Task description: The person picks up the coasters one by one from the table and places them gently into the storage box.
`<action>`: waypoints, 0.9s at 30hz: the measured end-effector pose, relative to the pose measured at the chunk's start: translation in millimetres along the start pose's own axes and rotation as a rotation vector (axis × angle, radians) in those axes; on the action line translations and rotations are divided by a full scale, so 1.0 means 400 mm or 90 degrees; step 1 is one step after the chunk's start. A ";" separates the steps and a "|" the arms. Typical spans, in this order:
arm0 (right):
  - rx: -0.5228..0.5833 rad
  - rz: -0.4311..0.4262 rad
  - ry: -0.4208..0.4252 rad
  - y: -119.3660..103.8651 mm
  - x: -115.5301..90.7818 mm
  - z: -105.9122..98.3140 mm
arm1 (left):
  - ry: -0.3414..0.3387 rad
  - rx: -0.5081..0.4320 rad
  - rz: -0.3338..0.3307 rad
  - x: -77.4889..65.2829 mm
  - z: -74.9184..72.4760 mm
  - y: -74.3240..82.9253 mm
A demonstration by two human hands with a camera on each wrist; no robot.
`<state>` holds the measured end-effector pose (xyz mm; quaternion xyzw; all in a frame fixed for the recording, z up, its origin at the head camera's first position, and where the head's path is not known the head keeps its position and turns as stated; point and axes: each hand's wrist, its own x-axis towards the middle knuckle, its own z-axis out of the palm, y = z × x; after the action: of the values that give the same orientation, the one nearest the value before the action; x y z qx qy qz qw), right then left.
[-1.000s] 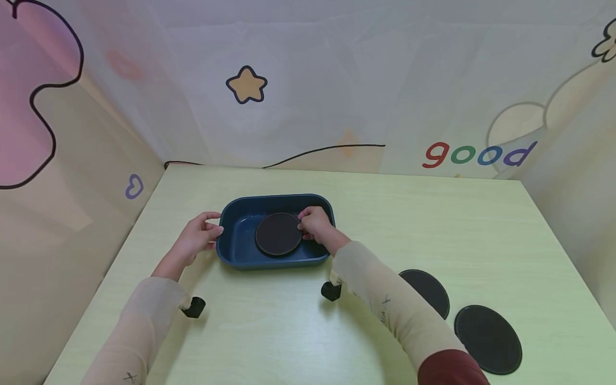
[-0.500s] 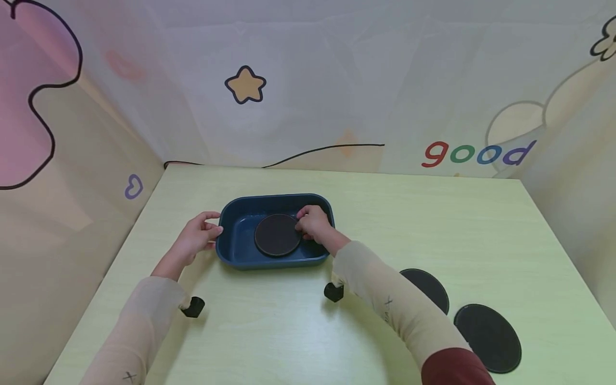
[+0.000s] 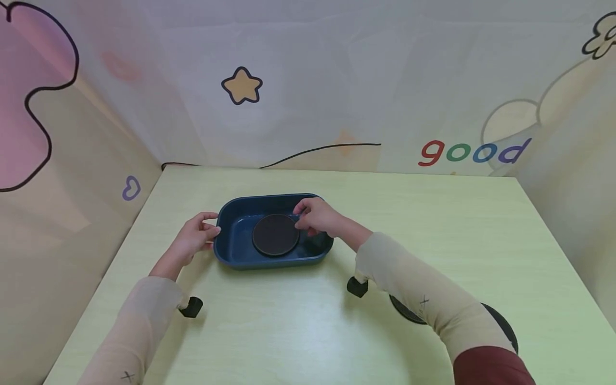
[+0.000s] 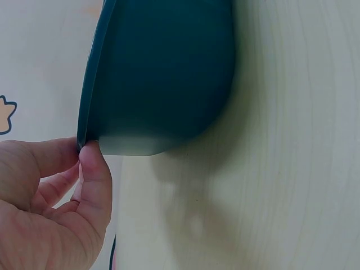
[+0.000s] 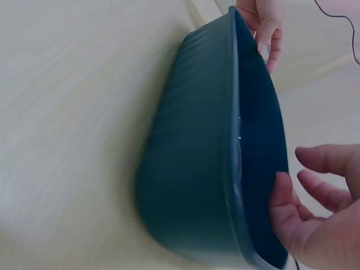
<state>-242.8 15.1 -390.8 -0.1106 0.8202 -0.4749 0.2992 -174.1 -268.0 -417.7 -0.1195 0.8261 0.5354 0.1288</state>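
A dark blue rectangular tub with rounded corners [image 3: 273, 263] stands on the table. My left hand [image 3: 193, 236] pinches its left rim between thumb and fingers, plainly seen in the left wrist view. Inside the tub, a round black disc [image 3: 276, 235] lies on the bottom, right of the middle. My right hand [image 3: 318, 216] hovers over the tub's right end, beside the disc. Its thumb and fingers [image 5: 326, 157] are spread apart with nothing between them in the right wrist view. The tub's wall [image 5: 191, 152] hides the disc from that camera.
To the right, two more black discs lie on the table, one a thin edge [image 3: 405, 312] and the other [image 3: 505, 329] mostly covered by my right sleeve. A printed cloth backdrop [image 3: 308, 107] rises behind the table [image 3: 289, 321].
My right hand has let go of the disc and drawn slightly up, its forearm swinging right over the two discs on the table. My left hand keeps its hold on the rim.
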 end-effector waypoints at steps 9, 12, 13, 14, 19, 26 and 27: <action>-0.054 -0.077 -0.095 0.001 -0.068 -0.067 | 0.003 0.004 -0.001 0.001 0.001 -0.002; -0.078 -0.091 -0.117 0.008 -0.091 -0.091 | 0.004 0.005 -0.003 0.001 0.002 -0.002; -0.083 -0.092 -0.123 0.011 -0.098 -0.099 | 0.005 0.005 -0.004 0.000 0.002 -0.002; -0.088 -0.092 -0.128 0.014 -0.106 -0.106 | 0.006 0.005 -0.006 0.000 0.003 -0.003; -0.118 -0.092 -0.150 0.030 -0.145 -0.142 | 0.007 0.003 -0.010 -0.001 0.003 -0.003; -0.147 -0.093 -0.167 0.066 -0.193 -0.187 | 0.005 0.003 -0.016 -0.002 0.004 0.002; -0.150 -0.092 -0.168 0.073 -0.198 -0.193 | 0.004 0.003 -0.016 -0.002 0.004 0.003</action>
<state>-222.8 122.3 -356.4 -0.2646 0.8137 -0.3773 0.3543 -173.4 -266.1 -417.2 -0.1313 0.8260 0.5316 0.1333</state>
